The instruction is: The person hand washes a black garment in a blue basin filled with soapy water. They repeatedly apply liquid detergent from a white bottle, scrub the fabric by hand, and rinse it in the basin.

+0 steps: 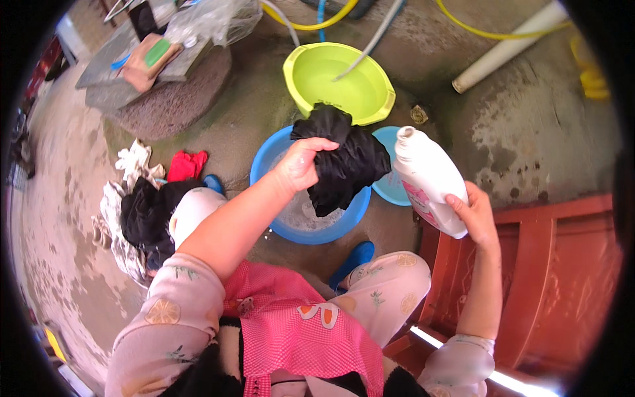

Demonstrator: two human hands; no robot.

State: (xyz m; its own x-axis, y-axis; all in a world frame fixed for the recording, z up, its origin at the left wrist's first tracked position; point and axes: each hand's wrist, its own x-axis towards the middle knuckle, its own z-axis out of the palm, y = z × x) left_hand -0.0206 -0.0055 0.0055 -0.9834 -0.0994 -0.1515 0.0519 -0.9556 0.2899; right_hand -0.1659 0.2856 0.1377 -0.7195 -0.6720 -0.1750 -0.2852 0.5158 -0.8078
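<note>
My left hand (302, 166) grips a bundle of black cloth (347, 164), held up over a round blue basin (317, 235) of sudsy water. In my right hand (474, 211) is a white plastic bottle (431, 173) with pink printing on its side. Its mouth is uncapped and tilts up towards the cloth. Part of the blue basin is hidden behind the cloth and my left forearm. Behind the bottle, a smaller light-blue basin (389, 186) is partly covered.
A lime-green basin (342, 94) of water has a grey hose (369, 47) in it. Left lie black clothes (144, 213), white clothes (116, 238) and a red cloth (186, 166). A stone slab (104, 89) bears a green soap bar (157, 53). A red metal door (536, 268) stands right.
</note>
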